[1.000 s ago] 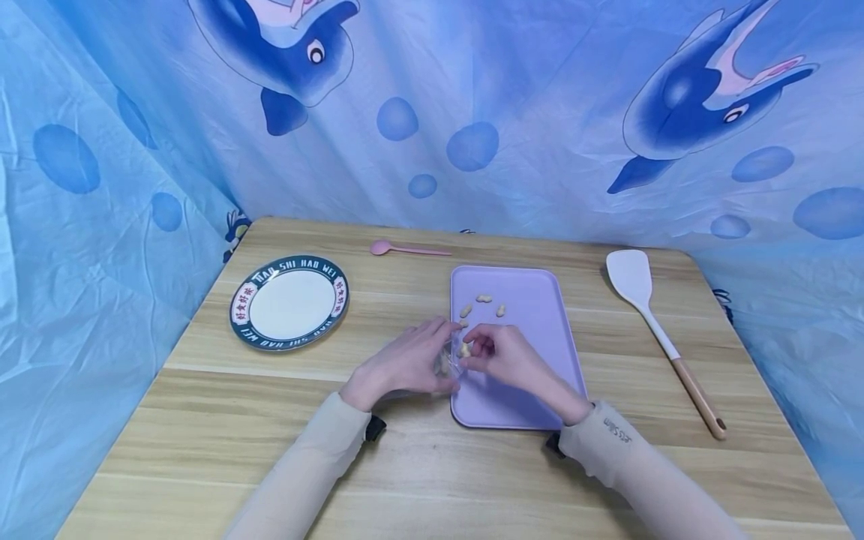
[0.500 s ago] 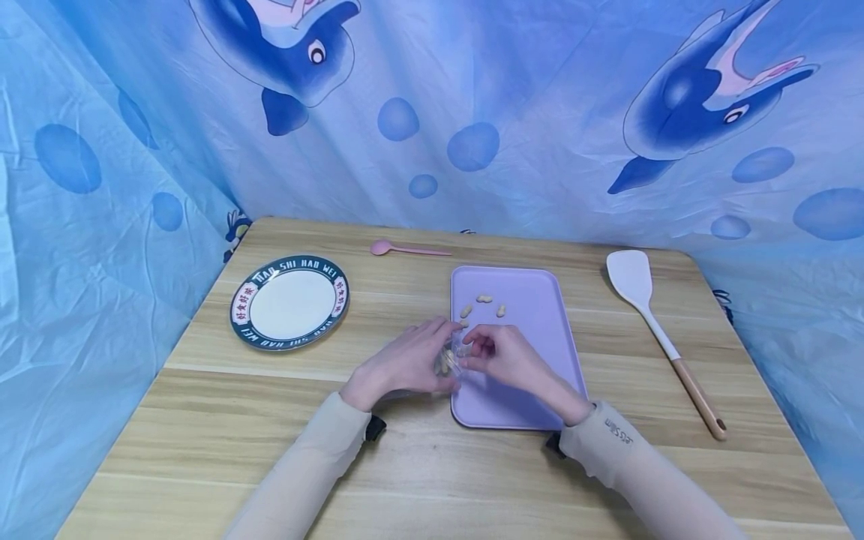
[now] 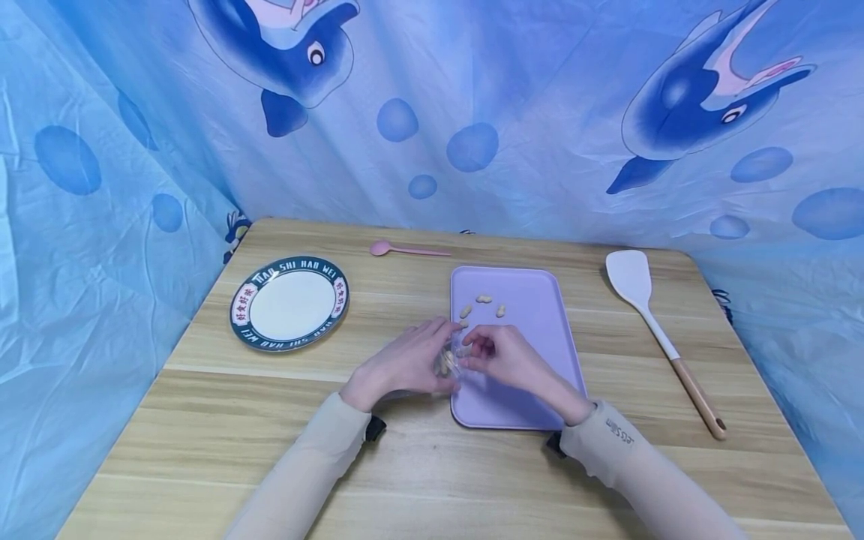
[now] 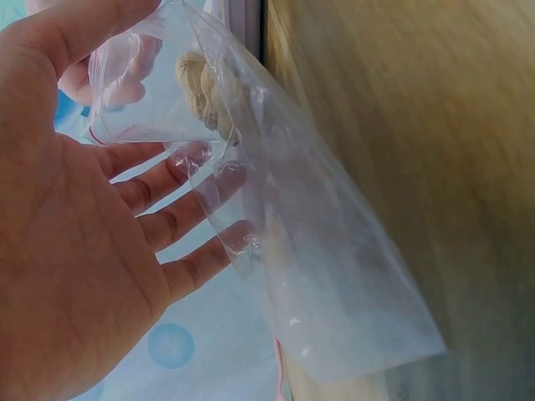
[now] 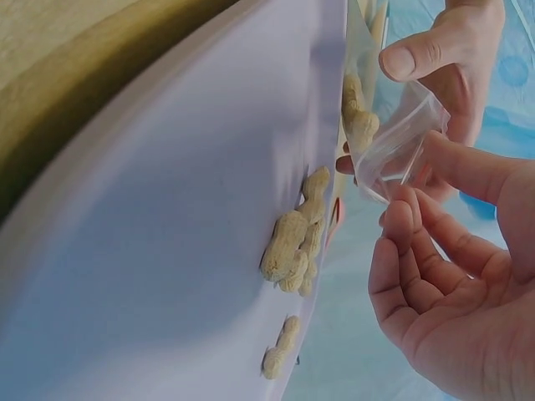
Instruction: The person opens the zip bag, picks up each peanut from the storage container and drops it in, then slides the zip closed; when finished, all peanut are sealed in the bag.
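Observation:
A clear zip bag (image 4: 326,276) hangs at the tray's left edge, with peanuts (image 4: 205,92) showing through its film. My left hand (image 3: 408,360) holds the bag with the thumb at one side and the fingers spread behind it. At the bag's mouth is my right hand (image 3: 509,360). Its thumb and curled index finger (image 5: 405,213) grip the rim of the bag (image 5: 401,142), as the right wrist view shows. Several loose peanuts (image 5: 288,242) lie on the light purple tray (image 3: 540,352), beyond the hands in the head view.
To the left on the wooden table (image 3: 405,487) stands a white plate with a dark green rim (image 3: 246,330). A pink spoon (image 3: 412,250) lies at the back. On the right is a white spatula (image 3: 651,315) with a wooden handle. A blue dolphin-print curtain (image 3: 533,202) closes the back.
One second ago a peanut showed by the right fingertips at the bag's mouth. Now it no longer shows there, and peanuts appear lower in the bag. Both hands stay in place.

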`<action>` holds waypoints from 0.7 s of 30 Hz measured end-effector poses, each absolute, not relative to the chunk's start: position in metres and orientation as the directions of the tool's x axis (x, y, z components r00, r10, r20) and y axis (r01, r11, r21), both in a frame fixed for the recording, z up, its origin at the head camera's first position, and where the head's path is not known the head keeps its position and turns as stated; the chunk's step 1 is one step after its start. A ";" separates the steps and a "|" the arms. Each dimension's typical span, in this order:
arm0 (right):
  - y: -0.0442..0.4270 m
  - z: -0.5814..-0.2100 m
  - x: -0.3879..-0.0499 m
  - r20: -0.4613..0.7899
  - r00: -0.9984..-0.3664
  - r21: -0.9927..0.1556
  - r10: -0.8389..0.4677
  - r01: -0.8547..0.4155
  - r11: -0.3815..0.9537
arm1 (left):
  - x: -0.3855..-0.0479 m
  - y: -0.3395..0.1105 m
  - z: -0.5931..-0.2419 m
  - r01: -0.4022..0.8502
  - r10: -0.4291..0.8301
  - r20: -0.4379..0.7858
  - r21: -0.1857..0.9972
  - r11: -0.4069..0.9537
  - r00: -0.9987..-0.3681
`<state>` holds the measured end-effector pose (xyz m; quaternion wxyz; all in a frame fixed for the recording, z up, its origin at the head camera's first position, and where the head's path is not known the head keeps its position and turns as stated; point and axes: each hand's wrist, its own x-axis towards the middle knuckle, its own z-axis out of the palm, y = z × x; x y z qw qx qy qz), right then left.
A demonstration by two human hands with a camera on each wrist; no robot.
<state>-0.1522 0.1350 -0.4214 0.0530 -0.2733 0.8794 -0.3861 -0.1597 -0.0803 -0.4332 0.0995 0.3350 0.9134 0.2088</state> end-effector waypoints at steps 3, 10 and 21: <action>0.136 -0.420 -0.153 0.129 -0.842 -0.699 -0.524 -0.452 0.553 | -0.159 -0.080 -0.433 0.566 0.651 -0.049 0.448 0.692 -0.758; 0.145 -0.417 -0.161 0.137 -0.847 -0.694 -0.514 -0.452 0.560 | -0.159 -0.081 -0.432 0.562 0.651 -0.051 0.455 0.691 -0.758; 0.166 -0.409 -0.183 0.165 -0.885 -0.651 -0.436 -0.430 0.626 | -0.159 -0.081 -0.431 0.559 0.649 -0.061 0.453 0.695 -0.758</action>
